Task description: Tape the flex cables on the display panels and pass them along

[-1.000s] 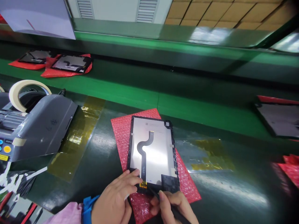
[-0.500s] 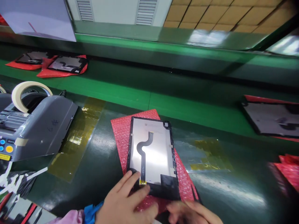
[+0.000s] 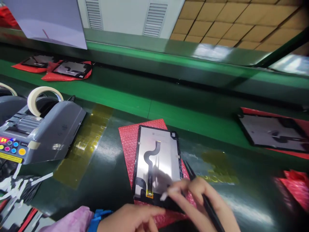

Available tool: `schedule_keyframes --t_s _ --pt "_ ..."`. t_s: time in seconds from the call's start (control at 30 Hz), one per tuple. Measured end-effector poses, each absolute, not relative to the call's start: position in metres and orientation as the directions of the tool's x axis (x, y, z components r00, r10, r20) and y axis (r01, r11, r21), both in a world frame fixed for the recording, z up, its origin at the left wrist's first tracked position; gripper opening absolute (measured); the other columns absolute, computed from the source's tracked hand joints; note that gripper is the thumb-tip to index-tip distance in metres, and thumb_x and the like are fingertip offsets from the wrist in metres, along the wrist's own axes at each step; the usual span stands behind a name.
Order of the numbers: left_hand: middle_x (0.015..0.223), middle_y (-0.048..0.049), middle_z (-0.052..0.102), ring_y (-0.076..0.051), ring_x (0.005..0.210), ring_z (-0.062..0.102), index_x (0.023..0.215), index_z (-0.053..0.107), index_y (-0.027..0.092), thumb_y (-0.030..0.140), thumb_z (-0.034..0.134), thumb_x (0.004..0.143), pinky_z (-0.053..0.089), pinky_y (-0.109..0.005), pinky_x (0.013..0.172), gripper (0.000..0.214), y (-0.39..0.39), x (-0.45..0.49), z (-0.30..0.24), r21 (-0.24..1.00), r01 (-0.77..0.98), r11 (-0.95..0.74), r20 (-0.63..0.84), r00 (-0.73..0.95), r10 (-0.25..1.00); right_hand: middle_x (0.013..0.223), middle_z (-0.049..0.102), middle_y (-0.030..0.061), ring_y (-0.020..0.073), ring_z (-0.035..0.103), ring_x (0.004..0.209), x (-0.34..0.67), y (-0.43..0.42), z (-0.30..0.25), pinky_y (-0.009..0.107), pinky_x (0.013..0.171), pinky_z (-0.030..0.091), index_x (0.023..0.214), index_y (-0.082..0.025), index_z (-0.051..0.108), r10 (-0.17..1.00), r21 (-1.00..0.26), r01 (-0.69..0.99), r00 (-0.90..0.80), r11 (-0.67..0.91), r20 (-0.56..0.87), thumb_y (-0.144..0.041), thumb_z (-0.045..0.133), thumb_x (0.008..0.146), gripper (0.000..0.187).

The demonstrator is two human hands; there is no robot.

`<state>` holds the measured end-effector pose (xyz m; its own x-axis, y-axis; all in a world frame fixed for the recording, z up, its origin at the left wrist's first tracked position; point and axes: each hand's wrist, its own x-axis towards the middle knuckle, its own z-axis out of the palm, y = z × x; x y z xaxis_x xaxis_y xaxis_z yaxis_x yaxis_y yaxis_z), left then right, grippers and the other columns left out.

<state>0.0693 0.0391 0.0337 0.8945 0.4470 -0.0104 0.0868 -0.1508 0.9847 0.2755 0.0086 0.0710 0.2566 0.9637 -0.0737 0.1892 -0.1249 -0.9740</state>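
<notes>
A tablet screen [image 3: 169,148], lying on its face, shows a silvery back with a dark winding ribbon cable [image 3: 150,170] and a yellow-tipped connector at the cable's near end. Under it lies a sheet of red bubble wrap [image 3: 126,141]. My right hand [image 3: 205,206] is closed around black tweezers [image 3: 210,211]. Between its thumb and forefinger is a small white scrap [image 3: 164,196], above the screen's near edge. My left hand [image 3: 127,219] lies at the near edge of the wrap, forefinger stretched out and other fingers bent; nothing shows in it.
Grey tape dispensers stand at left, the nearer tape dispenser [image 3: 58,125] carrying a cream roll. Amber film strips [image 3: 87,145] are stuck on the bench, with more amber film [image 3: 219,164] at right. Other screens on red wrap lie at back left and right [image 3: 263,129].
My left hand has drawn back from the screen's near left corner. My right hand has risen over the screen's near edge, bringing the tweezers and white scrap into clear view.
</notes>
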Motion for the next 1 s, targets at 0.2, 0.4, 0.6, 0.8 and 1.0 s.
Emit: schedule_keyframes --t_s 0.2,0.4,0.6,0.8,1.0 --pt "0.106 -0.009 0.07 -0.026 0.095 0.062 0.126 0.058 0.016 0.001 0.048 0.087 0.055 -0.04 0.085 0.043 0.074 0.07 0.046 0.54 0.523 -0.659 -0.013 0.789 0.614 0.068 0.07 0.0028 0.0187 0.064 0.063 0.286 0.075 0.042 0.03 0.06 0.053 0.067 -0.028 0.033 0.995 -0.925 0.377 0.104 -0.037 0.003 -0.047 0.067 0.085 0.043" --pt "0.106 -0.006 0.067 -0.024 0.094 0.059 0.12 0.06 0.016 0.006 0.055 0.09 0.051 -0.038 0.084 0.032 0.091 0.077 0.04 0.343 0.585 -0.735 -0.042 0.791 0.61 0.068 0.069 0.0014 0.0173 0.062 0.061 0.27 0.078 0.035 0.029 0.06 0.051 0.068 -0.028 0.034 0.992 -0.945 0.32 0.122 -0.06 -0.022 -0.043 0.068 0.085 0.041" --pt "0.102 -0.0051 0.064 -0.023 0.091 0.056 0.126 0.056 0.018 0.009 0.056 0.092 0.049 -0.036 0.08 0.035 0.091 0.077 0.035 0.353 0.566 -0.745 0.019 0.792 0.61 0.068 0.07 0.0021 0.0187 0.065 0.064 0.264 0.076 0.031 0.03 0.062 0.051 0.069 -0.028 0.035 0.984 -0.941 0.334 0.179 -0.063 -0.002 -0.043 0.067 0.086 0.039" --pt "0.096 -0.0052 0.062 -0.024 0.086 0.055 0.134 0.053 0.018 0.007 0.058 0.087 0.05 -0.036 0.075 0.048 0.092 0.079 0.03 0.335 0.558 -0.759 0.031 0.798 0.601 0.071 0.072 0.0029 0.0194 0.066 0.065 0.266 0.074 0.027 0.031 0.065 0.052 0.07 -0.028 0.036 0.977 -0.931 0.355 0.213 -0.089 -0.012 -0.042 0.069 0.085 0.039" --pt "0.09 -0.0047 0.059 -0.024 0.082 0.055 0.13 0.057 0.017 0.007 0.059 0.087 0.051 -0.036 0.072 0.045 0.094 0.079 0.028 0.294 0.559 -0.775 0.023 0.807 0.59 0.076 0.074 0.0039 0.0213 0.068 0.07 0.266 0.072 0.016 0.033 0.067 0.05 0.072 -0.028 0.037 0.968 -0.91 0.398 0.251 -0.113 -0.011 -0.045 0.068 0.086 0.039"
